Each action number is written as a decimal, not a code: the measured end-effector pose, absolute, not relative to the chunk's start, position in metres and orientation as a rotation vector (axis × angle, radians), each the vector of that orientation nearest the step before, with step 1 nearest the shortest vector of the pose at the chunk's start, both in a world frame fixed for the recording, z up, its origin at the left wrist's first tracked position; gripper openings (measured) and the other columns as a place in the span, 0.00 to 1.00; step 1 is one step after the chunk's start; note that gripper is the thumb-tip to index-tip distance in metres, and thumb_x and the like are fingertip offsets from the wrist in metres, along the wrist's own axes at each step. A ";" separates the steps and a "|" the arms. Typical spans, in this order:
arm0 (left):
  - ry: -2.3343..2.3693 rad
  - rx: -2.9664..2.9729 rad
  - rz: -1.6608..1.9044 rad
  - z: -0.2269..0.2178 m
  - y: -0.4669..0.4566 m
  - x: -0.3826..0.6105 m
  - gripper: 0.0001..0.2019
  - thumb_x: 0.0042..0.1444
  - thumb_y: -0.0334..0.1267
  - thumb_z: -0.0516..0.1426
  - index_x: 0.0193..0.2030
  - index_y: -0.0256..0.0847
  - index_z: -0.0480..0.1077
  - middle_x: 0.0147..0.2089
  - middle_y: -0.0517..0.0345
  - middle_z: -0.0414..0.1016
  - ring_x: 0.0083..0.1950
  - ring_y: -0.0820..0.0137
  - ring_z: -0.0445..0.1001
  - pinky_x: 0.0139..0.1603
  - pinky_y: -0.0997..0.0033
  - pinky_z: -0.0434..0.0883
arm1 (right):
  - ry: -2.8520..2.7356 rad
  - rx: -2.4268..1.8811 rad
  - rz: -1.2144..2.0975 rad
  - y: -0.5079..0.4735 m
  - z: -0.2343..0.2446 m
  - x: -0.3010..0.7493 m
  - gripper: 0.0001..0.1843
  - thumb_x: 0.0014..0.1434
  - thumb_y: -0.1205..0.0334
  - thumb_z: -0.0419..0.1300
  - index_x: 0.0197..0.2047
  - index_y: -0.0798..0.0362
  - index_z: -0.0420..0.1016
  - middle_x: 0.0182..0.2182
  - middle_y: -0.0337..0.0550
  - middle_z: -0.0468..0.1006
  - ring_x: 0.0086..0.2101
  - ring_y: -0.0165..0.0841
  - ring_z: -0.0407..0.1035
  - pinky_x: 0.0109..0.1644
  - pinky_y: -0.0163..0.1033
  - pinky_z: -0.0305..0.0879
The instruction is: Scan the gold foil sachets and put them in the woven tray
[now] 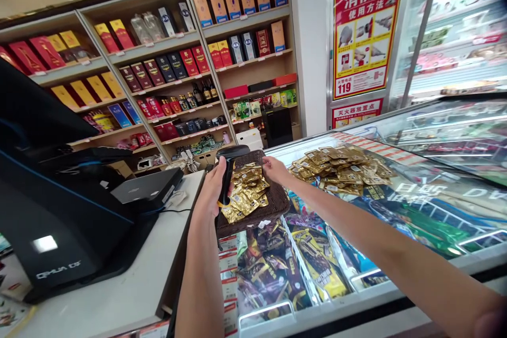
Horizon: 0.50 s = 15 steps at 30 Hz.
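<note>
Two forearms (204, 274) reach toward one basket (279, 203) of gold packets (247, 195) at the far left of the freezer (344, 303). Left hand (213, 190) fingers wrap one scanner (227, 177), hiding part of the basket's left side; right hand (275, 170) fingers curl by its far right corner, grip unclear. Another packet heap (348, 166), too overlapped to count, lies right; one register (75, 216) stands left.

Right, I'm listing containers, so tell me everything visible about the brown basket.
The basket is dark brown, shallow and woven, like wicker, with rounded corners. It sits upright, apparently on the glass-topped freezer, with gold packets inside. The right hand is at its far right edge, contact unclear; the scanner in the left hand hides part of its left side.
</note>
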<state>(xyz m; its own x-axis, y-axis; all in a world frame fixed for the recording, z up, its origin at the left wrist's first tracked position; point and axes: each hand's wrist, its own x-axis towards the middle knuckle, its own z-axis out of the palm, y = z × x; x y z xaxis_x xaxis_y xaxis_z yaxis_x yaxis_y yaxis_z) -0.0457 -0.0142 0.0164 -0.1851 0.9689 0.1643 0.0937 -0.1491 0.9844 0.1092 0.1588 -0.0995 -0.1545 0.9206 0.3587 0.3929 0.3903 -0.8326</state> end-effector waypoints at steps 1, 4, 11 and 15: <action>1.329 1.300 1.428 0.016 -0.014 -0.045 0.30 0.48 0.68 0.58 0.37 0.38 0.69 0.28 0.62 0.66 0.20 0.79 0.62 0.17 0.77 0.57 | -1.764 -1.238 0.582 0.160 -0.104 0.127 0.23 0.60 0.70 0.53 0.59 0.58 0.70 0.54 0.54 0.74 0.51 0.38 0.69 0.58 0.40 0.63; 1.317 1.314 1.416 0.015 -0.012 -0.042 0.30 0.49 0.68 0.58 0.37 0.38 0.69 0.28 0.61 0.66 0.20 0.79 0.62 0.17 0.78 0.57 | -1.934 -1.460 0.204 0.154 -0.127 0.177 0.21 0.62 0.70 0.50 0.56 0.62 0.73 0.53 0.61 0.72 0.55 0.46 0.64 0.61 0.46 0.57; 1.338 1.324 1.356 0.011 -0.007 -0.034 0.30 0.47 0.69 0.58 0.32 0.39 0.65 0.26 0.63 0.66 0.19 0.79 0.61 0.16 0.78 0.56 | -2.250 -1.553 -0.006 0.119 -0.179 0.204 0.17 0.66 0.59 0.51 0.51 0.53 0.77 0.53 0.59 0.71 0.55 0.51 0.60 0.56 0.51 0.57; 1.374 1.325 1.310 0.007 -0.005 -0.032 0.29 0.47 0.68 0.58 0.32 0.40 0.65 0.26 0.63 0.65 0.19 0.79 0.62 0.17 0.78 0.57 | -2.269 -1.596 0.181 0.117 -0.176 0.200 0.17 0.66 0.61 0.52 0.55 0.51 0.73 0.52 0.55 0.72 0.55 0.47 0.61 0.56 0.47 0.57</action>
